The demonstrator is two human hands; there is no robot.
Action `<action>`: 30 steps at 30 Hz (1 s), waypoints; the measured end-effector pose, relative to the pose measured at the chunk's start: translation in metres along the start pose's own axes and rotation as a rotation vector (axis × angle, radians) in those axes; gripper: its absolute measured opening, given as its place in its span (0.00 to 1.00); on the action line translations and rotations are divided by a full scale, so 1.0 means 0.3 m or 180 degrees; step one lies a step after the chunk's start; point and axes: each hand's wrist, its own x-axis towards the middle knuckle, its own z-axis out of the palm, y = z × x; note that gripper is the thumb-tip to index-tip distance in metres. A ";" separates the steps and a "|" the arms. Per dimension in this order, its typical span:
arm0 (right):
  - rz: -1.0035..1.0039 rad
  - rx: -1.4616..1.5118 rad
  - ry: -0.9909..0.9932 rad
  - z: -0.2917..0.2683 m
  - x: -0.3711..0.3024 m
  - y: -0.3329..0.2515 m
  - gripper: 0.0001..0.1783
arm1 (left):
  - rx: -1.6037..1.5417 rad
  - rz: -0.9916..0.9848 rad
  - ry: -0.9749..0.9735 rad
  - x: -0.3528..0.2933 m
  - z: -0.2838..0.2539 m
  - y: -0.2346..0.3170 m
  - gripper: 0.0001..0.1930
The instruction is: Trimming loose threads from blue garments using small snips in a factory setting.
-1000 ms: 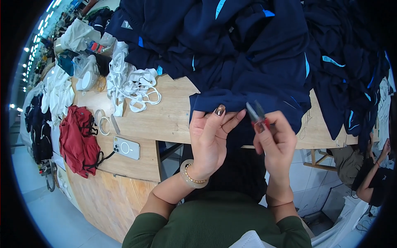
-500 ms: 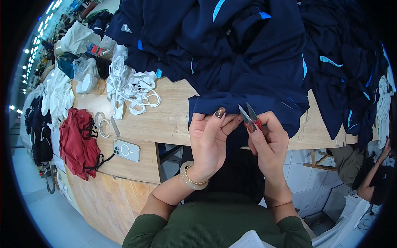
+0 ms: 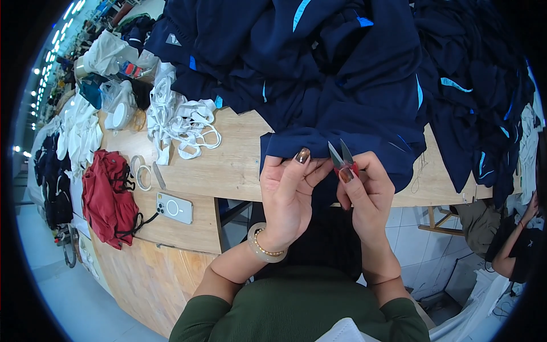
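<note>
A heap of navy blue fabric [image 3: 364, 97] with light blue strips covers the far part of the table and hangs toward me. My left hand [image 3: 290, 185] pinches the near edge of this fabric between thumb and fingers. Close beside it on the right, my right hand [image 3: 367, 191] grips small red-handled thread snips [image 3: 342, 157]. Their two grey blades stand apart, pointing away from me over the fabric's folded edge. Whether a thread lies between the blades is too small to tell. The fingers under the fabric's edge are partly hidden.
On the wooden table [image 3: 239, 165] to the left lie white straps [image 3: 194, 125], tape rolls [image 3: 143, 175], a phone [image 3: 174, 207] and a red cloth bag [image 3: 108, 196]. More navy garments [image 3: 478, 102] pile up at the right. Another person's arm [image 3: 515, 239] shows at the far right.
My right hand with the snips has shifted slightly left, closer to my left hand. The left hand keeps its pinch on the navy fabric, almost unmoved.
</note>
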 end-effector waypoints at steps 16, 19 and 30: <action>-0.0150 -0.0598 0.0368 0.004 -0.029 -0.012 0.09 | 0.0145 0.0092 0.0103 0.006 0.005 0.007 0.08; -0.0736 -0.1269 0.0505 -0.003 -0.037 0.002 0.12 | 0.0144 0.0102 0.0152 0.007 0.014 0.007 0.08; -0.1887 -0.2326 0.0779 0.002 -0.002 0.032 0.13 | 0.0089 0.0185 0.0172 -0.001 0.008 -0.020 0.08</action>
